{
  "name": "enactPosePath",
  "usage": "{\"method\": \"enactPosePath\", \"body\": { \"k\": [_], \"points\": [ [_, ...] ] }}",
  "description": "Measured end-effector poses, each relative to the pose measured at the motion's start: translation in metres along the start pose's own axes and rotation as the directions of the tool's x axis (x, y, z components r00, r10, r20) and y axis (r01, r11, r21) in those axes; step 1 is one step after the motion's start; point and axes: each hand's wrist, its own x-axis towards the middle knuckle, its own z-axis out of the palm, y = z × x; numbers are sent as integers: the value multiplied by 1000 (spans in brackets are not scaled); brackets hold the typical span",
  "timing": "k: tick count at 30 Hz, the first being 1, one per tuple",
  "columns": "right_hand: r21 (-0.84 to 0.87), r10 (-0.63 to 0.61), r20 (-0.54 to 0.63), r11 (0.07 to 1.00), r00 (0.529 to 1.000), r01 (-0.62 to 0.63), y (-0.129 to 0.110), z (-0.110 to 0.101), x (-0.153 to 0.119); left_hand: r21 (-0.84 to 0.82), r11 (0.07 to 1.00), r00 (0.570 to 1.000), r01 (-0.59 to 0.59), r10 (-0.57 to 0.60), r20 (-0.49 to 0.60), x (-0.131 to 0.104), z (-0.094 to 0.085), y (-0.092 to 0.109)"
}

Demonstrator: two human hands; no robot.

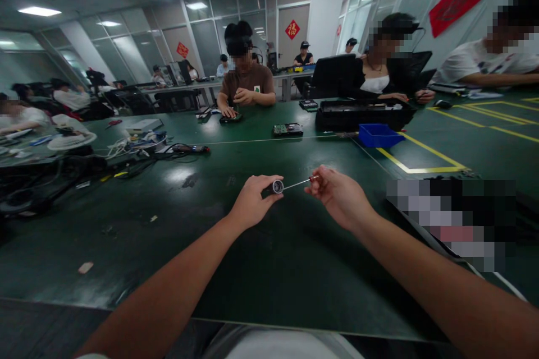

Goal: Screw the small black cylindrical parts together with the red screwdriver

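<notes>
Between the thumb and fingers of my left hand is a small dark cylindrical part, its round, silvery, hollow-looking end turned towards me. My right hand is closed on a thin screwdriver with a reddish handle, mostly covered by the fingers. The metal shaft points left, and its tip meets the edge of the round end; whether it reaches inside I cannot tell. Both hands are above the green tabletop, near the middle of the view.
A hard drive lies ahead, with a blue bin and a long black case to its right. Cables and electronic parts are heaped at left. Across the table a co-worker handles another drive. A blurred-out object lies right.
</notes>
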Motion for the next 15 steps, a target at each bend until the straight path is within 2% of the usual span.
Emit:
{"method": "enactPosePath", "body": {
  "k": [3,6,9,15],
  "points": [
    [-154,-165,-79,976,983,152,1,0,-1,19,999,1000,26,-26,8,0,0,0],
    [-332,-302,-35,903,953,274,-1,3,-7,22,999,1000,28,-28,12,-1,1,0],
    [-409,-344,22,854,939,322,-5,4,-12,33,999,999,25,-25,22,-1,1,1],
    [-475,-355,60,812,933,339,-6,4,-13,43,999,998,33,-35,42,-2,1,2]
  ]
}}
